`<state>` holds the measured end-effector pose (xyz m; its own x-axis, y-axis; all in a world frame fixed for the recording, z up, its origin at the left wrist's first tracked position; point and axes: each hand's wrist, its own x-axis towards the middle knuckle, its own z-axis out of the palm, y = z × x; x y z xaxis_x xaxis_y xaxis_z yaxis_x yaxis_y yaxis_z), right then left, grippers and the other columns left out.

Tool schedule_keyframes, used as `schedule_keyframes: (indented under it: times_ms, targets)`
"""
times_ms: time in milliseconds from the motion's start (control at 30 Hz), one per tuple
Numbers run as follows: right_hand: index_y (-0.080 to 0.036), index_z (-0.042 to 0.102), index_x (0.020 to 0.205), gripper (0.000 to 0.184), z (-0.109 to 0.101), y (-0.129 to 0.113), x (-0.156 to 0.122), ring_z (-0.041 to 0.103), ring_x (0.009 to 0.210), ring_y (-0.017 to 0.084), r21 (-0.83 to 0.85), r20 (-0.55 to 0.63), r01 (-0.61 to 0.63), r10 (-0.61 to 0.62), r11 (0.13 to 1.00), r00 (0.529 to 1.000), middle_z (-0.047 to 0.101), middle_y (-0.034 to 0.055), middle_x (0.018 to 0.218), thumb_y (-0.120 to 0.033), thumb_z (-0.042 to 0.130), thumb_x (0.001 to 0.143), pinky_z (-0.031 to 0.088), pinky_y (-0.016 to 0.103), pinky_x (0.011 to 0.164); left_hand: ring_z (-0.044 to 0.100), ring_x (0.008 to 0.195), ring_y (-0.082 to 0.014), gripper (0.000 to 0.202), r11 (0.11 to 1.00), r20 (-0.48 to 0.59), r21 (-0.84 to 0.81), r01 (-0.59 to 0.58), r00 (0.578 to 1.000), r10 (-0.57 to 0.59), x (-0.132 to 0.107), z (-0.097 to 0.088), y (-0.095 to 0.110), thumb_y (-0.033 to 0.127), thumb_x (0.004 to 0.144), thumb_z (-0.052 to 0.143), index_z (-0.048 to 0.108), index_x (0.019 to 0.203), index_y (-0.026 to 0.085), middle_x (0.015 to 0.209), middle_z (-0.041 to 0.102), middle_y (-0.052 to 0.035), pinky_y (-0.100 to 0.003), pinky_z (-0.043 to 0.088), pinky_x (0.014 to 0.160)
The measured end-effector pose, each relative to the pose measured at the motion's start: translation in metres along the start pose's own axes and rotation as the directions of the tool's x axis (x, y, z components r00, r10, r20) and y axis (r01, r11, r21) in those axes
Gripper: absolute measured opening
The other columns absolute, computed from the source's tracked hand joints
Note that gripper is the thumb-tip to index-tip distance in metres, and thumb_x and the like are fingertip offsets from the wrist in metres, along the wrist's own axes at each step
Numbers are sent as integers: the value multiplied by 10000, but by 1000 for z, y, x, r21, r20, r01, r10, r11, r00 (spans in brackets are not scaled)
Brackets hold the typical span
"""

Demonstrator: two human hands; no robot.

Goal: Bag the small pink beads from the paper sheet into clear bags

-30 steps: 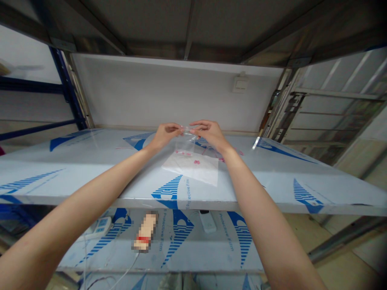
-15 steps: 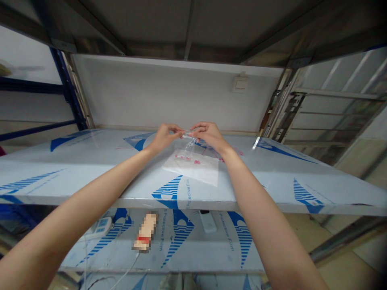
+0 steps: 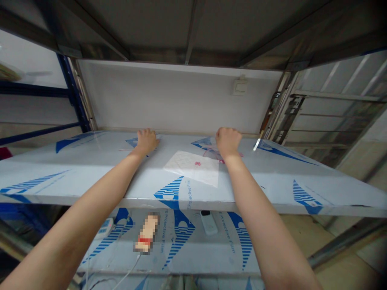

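Observation:
My left hand (image 3: 147, 140) rests on the film-covered shelf (image 3: 263, 185) at the left of the middle, fingers apart. My right hand (image 3: 229, 141) is curled closed over a clear plastic bag (image 3: 209, 153) with pink bits showing through; what its fingers hold, if anything, is hidden. Between the hands lies a thin white sheet (image 3: 187, 171), slightly crooked. One small pink piece (image 3: 197, 163), looking like a bow, sits on that sheet.
A wall switch (image 3: 240, 87) is on the white wall behind. Metal posts (image 3: 78, 94) flank the shelf, and another shelf hangs low overhead. Below lie a blurred-out device with a cable, a white remote-like object (image 3: 209, 222) and a white device (image 3: 105, 228).
My hands were together above the sheet, pinching a small clear plastic bag; now they are apart, left and right. The row of small pink pieces beside the bow-like one no longer shows.

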<state>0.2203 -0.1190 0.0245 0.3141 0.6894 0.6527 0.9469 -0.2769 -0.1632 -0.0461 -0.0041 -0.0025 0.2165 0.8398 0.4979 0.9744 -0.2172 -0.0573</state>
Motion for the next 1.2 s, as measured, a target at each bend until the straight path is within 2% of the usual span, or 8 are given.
schedule_keyframes:
  times_ms: [100, 200, 567, 767, 867, 933, 1033, 1200]
  targets:
    - [-44, 693, 1039, 265, 8, -6, -2, 629, 1047, 362, -104, 142, -37, 51, 994, 989, 674, 258, 1041, -242, 584, 901, 448, 415, 844, 510, 1251, -399, 423, 983, 231, 120, 139, 959, -163, 4, 5, -15, 251, 888, 471, 626, 1235, 66, 1316, 568, -265, -566, 370, 1022]
    - [-77, 688, 1078, 379, 8, -11, -3, 637, 1057, 343, -133, 121, -22, 38, 991, 992, 682, 230, 1053, -383, 504, 950, 458, 394, 838, 596, 1174, -360, 440, 985, 349, 99, 138, 923, -165, 8, 11, -24, 155, 850, 491, 619, 1267, 106, 1241, 632, -248, -490, 478, 946]
    - [-111, 730, 1058, 348, 14, -19, -2, 664, 1014, 312, -41, 190, 72, -63, 997, 980, 708, 208, 1032, -256, 443, 924, 480, 357, 794, 622, 1152, -317, 395, 997, 234, -80, -16, 972, 35, 14, 19, -41, 69, 768, 606, 686, 1151, 127, 1125, 698, -187, -347, 486, 961]
    - [-177, 771, 888, 277, 18, -18, 0, 687, 947, 306, 100, 213, 153, -171, 983, 962, 737, 155, 917, -245, 502, 890, 499, 377, 774, 680, 1016, -284, 624, 935, 164, -341, -95, 974, 158, 24, 28, -42, -4, 708, 592, 538, 1326, 67, 943, 734, -149, -351, 504, 911]
    - [-191, 770, 872, 247, 22, -20, 1, 690, 941, 273, 300, 217, 209, -280, 931, 935, 746, 120, 911, -238, 529, 895, 500, 392, 839, 708, 817, -232, 882, 730, 99, -674, -118, 964, 247, 24, 22, -27, 14, 664, 653, 302, 1471, 69, 838, 731, -91, -321, 537, 782]
    - [-202, 747, 1016, 211, 26, -22, 1, 671, 1021, 237, 522, 186, 244, -389, 817, 902, 731, 104, 1065, -257, 595, 882, 484, 379, 920, 703, 784, -195, 999, 425, 21, -898, -116, 952, 306, 19, 12, -11, 76, 650, 718, 188, 1497, 90, 839, 727, -67, -300, 533, 769]
    - [-209, 633, 1255, 506, 33, -25, 1, 585, 1196, 205, 768, 102, 245, -490, 592, 866, 597, 110, 1345, -262, 754, 766, 435, 348, 1022, 699, 850, -176, 1037, -6, -74, -997, -78, 930, 360, 5, -4, 18, 186, 654, 792, 182, 1491, 140, 896, 727, -65, -326, 509, 853]
    - [-152, 746, 899, 126, 43, -27, 5, 681, 803, 177, 844, 232, 88, -508, 529, 829, 743, 81, 886, -181, 675, 800, 524, 321, 818, 690, 931, -194, 964, -196, 39, -973, 119, 928, 370, -14, -7, 45, 307, 750, 777, 185, 1498, 171, 994, 718, -95, -380, 482, 945]
